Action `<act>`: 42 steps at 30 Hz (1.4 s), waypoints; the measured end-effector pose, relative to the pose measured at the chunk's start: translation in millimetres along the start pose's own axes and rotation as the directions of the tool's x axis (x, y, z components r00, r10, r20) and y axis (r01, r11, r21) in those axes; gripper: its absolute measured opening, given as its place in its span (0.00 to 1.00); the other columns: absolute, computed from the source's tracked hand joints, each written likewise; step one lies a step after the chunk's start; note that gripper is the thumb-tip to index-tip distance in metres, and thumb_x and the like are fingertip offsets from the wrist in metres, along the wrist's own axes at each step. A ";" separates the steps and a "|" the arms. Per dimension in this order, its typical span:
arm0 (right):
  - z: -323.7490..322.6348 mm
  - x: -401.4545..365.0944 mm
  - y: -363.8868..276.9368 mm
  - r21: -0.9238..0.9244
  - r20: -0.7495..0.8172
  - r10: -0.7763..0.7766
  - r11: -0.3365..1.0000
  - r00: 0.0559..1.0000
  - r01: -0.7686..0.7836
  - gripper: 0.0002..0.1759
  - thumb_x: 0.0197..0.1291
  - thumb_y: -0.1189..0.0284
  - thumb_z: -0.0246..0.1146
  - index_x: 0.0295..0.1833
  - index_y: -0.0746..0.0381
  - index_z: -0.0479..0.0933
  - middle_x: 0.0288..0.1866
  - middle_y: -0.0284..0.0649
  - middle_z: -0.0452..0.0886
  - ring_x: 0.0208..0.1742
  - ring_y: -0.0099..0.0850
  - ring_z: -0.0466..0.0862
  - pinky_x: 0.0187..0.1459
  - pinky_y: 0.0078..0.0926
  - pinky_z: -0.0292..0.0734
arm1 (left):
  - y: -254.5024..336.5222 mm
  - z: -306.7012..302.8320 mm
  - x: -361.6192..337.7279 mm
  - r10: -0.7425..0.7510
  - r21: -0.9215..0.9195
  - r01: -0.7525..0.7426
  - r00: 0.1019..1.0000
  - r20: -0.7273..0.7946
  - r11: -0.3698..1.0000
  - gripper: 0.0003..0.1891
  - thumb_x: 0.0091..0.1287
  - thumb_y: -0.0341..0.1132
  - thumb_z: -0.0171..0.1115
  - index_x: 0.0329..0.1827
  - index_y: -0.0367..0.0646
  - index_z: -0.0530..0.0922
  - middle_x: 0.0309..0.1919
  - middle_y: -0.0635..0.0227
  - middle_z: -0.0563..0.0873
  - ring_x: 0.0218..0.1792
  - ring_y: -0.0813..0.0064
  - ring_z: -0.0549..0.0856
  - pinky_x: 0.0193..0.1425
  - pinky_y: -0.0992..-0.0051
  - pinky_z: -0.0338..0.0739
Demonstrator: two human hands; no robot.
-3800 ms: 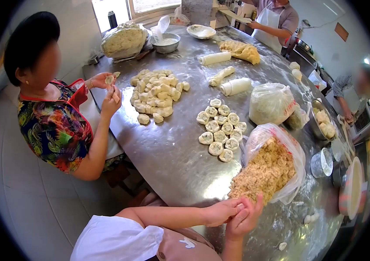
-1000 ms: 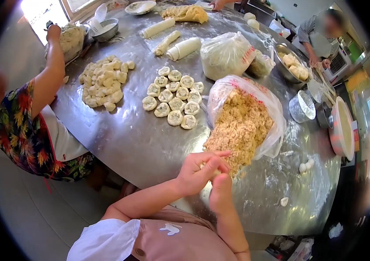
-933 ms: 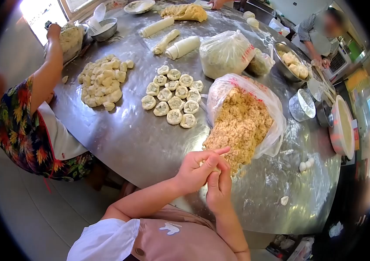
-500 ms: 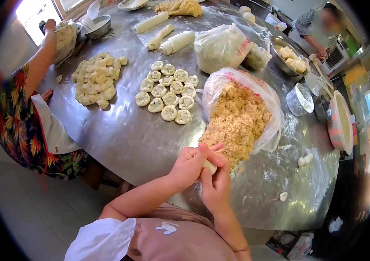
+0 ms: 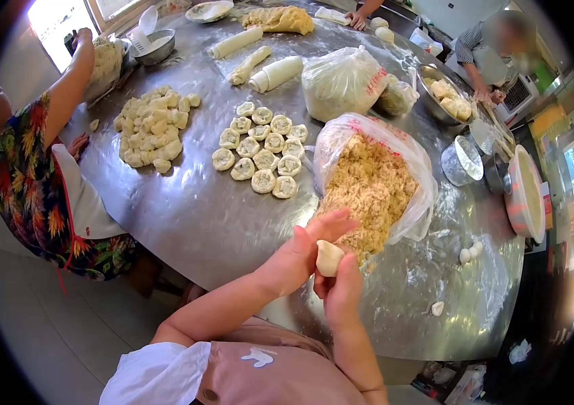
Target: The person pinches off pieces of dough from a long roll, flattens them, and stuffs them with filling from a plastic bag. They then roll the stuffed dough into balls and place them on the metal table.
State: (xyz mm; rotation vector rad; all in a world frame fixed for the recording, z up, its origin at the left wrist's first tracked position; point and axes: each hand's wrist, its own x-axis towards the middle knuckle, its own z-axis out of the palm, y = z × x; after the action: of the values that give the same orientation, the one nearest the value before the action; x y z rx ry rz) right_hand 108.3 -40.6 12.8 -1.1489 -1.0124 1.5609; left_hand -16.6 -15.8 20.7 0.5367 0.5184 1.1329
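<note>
A small pale piece of dough (image 5: 329, 258) is pinched between the thumb and fingers of my right hand (image 5: 342, 289), smooth side up. Beside it, my left hand (image 5: 292, 260) is open, its fingers stretched out and its palm close against the dough's left side. Just beyond both hands, a crumbly yellow-brown filling (image 5: 371, 192) spills from a clear plastic bag (image 5: 423, 177) lying on its side. Left of that bag, several round dough pieces (image 5: 267, 160) with dimpled tops sit in rows on the metal table (image 5: 199, 202).
A heap of cut dough lumps (image 5: 148, 128) lies at the left, near a person in a flowered sleeve (image 5: 20, 158). Dough rolls (image 5: 277, 73) and a tied bag (image 5: 341, 81) stand farther back. Bowls (image 5: 461, 162) line the right edge, where another person (image 5: 486, 61) works.
My left hand has opened and lifted off the dough, uncovering it. The right hand keeps hold of the piece. A third person's hand has appeared at the far table edge.
</note>
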 end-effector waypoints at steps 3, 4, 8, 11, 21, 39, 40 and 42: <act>-6.5 1.9 7.9 0.035 0.126 0.005 0.999 0.992 -0.009 0.32 0.74 0.45 0.37 0.46 0.63 0.72 0.26 0.31 0.75 0.21 0.20 0.73 0.21 0.16 0.63 | -3.1 -5.5 -4.2 -0.054 0.286 0.051 0.999 0.004 0.957 0.21 0.74 0.47 0.52 0.58 0.42 0.81 0.50 0.66 0.82 0.46 0.74 0.82 0.52 0.73 0.77; -4.1 0.6 14.6 -0.064 0.070 0.031 0.998 0.997 -0.026 0.32 0.74 0.44 0.37 0.46 0.63 0.72 0.27 0.31 0.75 0.21 0.21 0.72 0.21 0.17 0.63 | -6.2 -5.8 -4.2 -0.027 0.385 0.021 1.000 0.011 0.923 0.20 0.74 0.45 0.52 0.58 0.41 0.80 0.50 0.66 0.82 0.44 0.76 0.83 0.54 0.72 0.77; 4.4 7.5 24.7 -0.327 -0.011 -0.348 0.887 0.937 0.326 0.35 0.70 0.38 0.40 0.49 0.61 0.71 0.29 0.31 0.74 0.21 0.20 0.72 0.20 0.17 0.63 | -22.6 -13.4 1.5 0.098 0.361 -0.085 0.995 -0.017 0.929 0.20 0.74 0.44 0.53 0.56 0.37 0.80 0.50 0.64 0.83 0.44 0.76 0.83 0.66 0.68 0.70; -6.0 -1.5 18.6 -0.054 -0.044 0.014 0.998 0.999 -0.016 0.36 0.68 0.35 0.41 0.51 0.59 0.71 0.31 0.32 0.74 0.22 0.20 0.72 0.21 0.16 0.65 | -18.8 3.4 -1.9 0.200 0.134 -0.192 0.978 -0.054 0.972 0.20 0.75 0.46 0.53 0.54 0.35 0.79 0.45 0.62 0.85 0.46 0.74 0.83 0.69 0.68 0.66; 0.1 9.4 29.5 -0.274 0.022 -0.321 0.909 0.947 0.314 0.37 0.71 0.39 0.38 0.55 0.65 0.68 0.38 0.41 0.76 0.35 0.29 0.77 0.36 0.26 0.71 | -12.0 -8.7 -3.4 0.213 0.359 -0.203 0.977 0.012 0.911 0.13 0.73 0.38 0.55 0.49 0.37 0.80 0.41 0.64 0.86 0.46 0.72 0.84 0.60 0.66 0.75; -111.8 -0.1 12.2 0.595 -0.395 0.251 0.803 0.884 0.038 0.29 0.71 0.43 0.46 0.49 0.60 0.73 0.33 0.37 0.79 0.26 0.25 0.75 0.26 0.23 0.73 | 1.1 -60.6 23.0 0.549 0.840 -0.126 0.806 -0.224 0.527 0.23 0.74 0.34 0.50 0.70 0.37 0.63 0.64 0.61 0.71 0.66 0.67 0.68 0.72 0.66 0.59; -135.7 -2.1 14.0 0.607 -0.472 0.225 0.784 0.852 0.129 0.30 0.71 0.42 0.45 0.49 0.59 0.74 0.34 0.37 0.80 0.27 0.26 0.77 0.28 0.22 0.75 | 18.9 -69.5 26.4 0.665 0.878 -0.084 0.688 -0.290 0.471 0.22 0.73 0.31 0.52 0.68 0.35 0.65 0.62 0.59 0.72 0.65 0.65 0.69 0.73 0.66 0.59; -177.5 -8.7 12.7 0.583 -0.611 0.192 0.765 0.768 0.273 0.31 0.70 0.41 0.46 0.50 0.59 0.74 0.38 0.38 0.82 0.31 0.27 0.80 0.32 0.23 0.78 | 39.1 -121.8 44.7 0.763 0.849 -0.165 0.548 -0.344 0.502 0.25 0.73 0.36 0.54 0.69 0.32 0.63 0.65 0.54 0.68 0.67 0.63 0.68 0.72 0.65 0.60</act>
State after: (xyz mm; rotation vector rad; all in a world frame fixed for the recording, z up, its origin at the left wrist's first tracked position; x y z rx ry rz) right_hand 279.1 -35.6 -37.6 -1.0133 0.0042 1.1657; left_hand -106.0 55.4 -52.2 1.0344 1.6586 1.7209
